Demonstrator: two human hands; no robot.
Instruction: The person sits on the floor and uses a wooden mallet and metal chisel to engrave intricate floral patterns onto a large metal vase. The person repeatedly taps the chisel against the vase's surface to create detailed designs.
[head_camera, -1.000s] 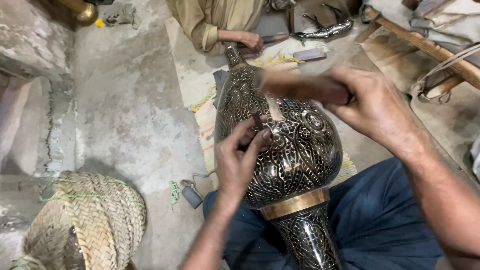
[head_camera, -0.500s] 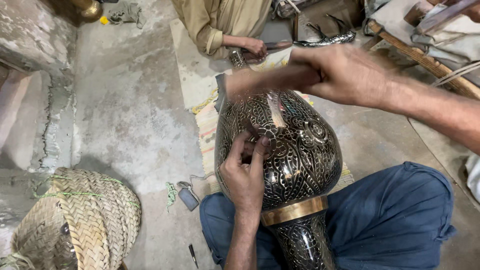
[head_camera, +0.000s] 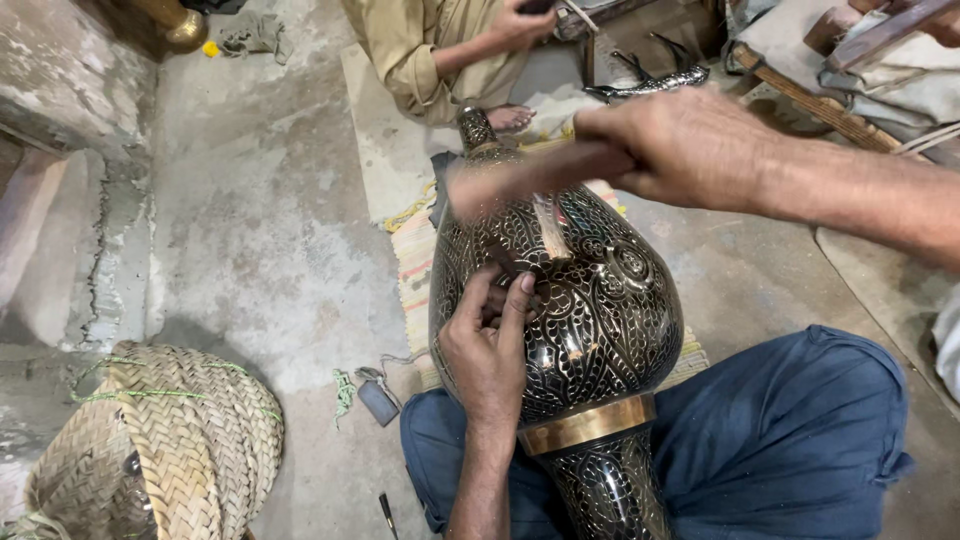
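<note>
head view: i watch the left hand (head_camera: 487, 352) pinch a chisel (head_camera: 549, 226) against the engraved vase (head_camera: 580, 300) lying across my lap, right hand (head_camera: 690, 150) gripping a raised mallet (head_camera: 530, 175) (blurred); chasing step, i judge, calling for a squarely placed strike.

Left hand (head_camera: 487, 350) on engraved metal vase (head_camera: 590, 310), right hand (head_camera: 670, 150) gripping hammer (head_camera: 530, 180)

Foot of the engraved vase (head_camera: 570, 330) cut off at 6 o'clock, tool in the right hand (head_camera: 680, 145) smeared by motion blur, woven basket (head_camera: 160, 450) clipped at 8 o'clock, co-worker (head_camera: 430, 45) cropped at 12 o'clock, left hand (head_camera: 485, 350) fingertips hiding the tool's tip
</note>
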